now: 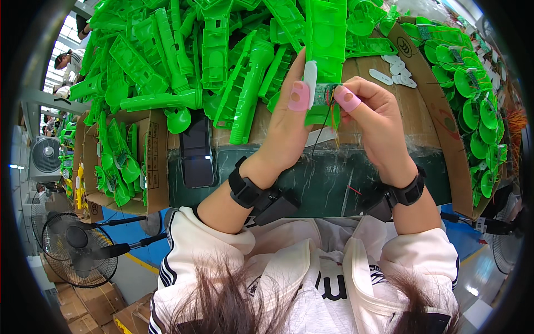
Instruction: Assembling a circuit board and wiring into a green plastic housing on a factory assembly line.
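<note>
A long green plastic shell [327, 42] stands upright in front of me, its lower end in my left hand [281, 131], which is closed round it. Against its left edge, under my left thumb, lies a white oval plastic strip [310, 77]. Low in the shell sits a small green circuit board [322, 94]. Thin wires [334, 119], black and orange, hang from the board. My right hand [379, 119] pinches at the board's right edge, beside the wires; the fingertips partly hide the contact. Both thumbs wear pink covers with a hole.
Loose green shells [211, 50] heap at the back left. White oval pieces [397, 69] lie right of my hands. Cardboard boxes hold green parts on the left [158, 167] and right [439, 111]. A dark phone [197, 153] rests on the table. A fan [78, 245] stands at lower left.
</note>
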Demonstrator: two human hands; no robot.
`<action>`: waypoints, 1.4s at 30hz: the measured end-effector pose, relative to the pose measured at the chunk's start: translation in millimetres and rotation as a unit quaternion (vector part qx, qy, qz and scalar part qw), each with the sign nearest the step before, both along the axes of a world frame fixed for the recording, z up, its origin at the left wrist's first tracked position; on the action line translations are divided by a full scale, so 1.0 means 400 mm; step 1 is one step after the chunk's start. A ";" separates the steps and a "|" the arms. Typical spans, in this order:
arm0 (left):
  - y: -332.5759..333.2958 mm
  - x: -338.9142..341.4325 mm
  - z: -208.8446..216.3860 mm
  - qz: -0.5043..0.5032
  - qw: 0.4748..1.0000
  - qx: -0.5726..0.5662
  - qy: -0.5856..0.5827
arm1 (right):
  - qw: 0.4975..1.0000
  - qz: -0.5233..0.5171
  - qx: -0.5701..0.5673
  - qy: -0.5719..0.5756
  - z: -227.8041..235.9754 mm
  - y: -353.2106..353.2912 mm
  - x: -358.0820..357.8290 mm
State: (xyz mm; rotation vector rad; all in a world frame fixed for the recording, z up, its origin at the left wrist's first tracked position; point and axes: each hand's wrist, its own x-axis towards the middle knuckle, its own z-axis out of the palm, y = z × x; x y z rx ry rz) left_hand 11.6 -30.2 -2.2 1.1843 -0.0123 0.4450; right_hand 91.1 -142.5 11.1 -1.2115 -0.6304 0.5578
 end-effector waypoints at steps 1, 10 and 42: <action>-0.001 -0.001 0.002 0.003 1.000 -0.020 0.004 | 1.000 0.001 0.000 0.000 0.004 0.000 -0.002; 0.015 -0.010 -0.012 -0.075 0.991 -0.103 0.033 | 0.999 0.007 0.021 -0.027 0.003 -0.004 0.004; 0.017 -0.012 -0.008 -0.054 0.993 -0.026 0.097 | 0.971 0.043 0.109 -0.207 0.002 -0.011 0.016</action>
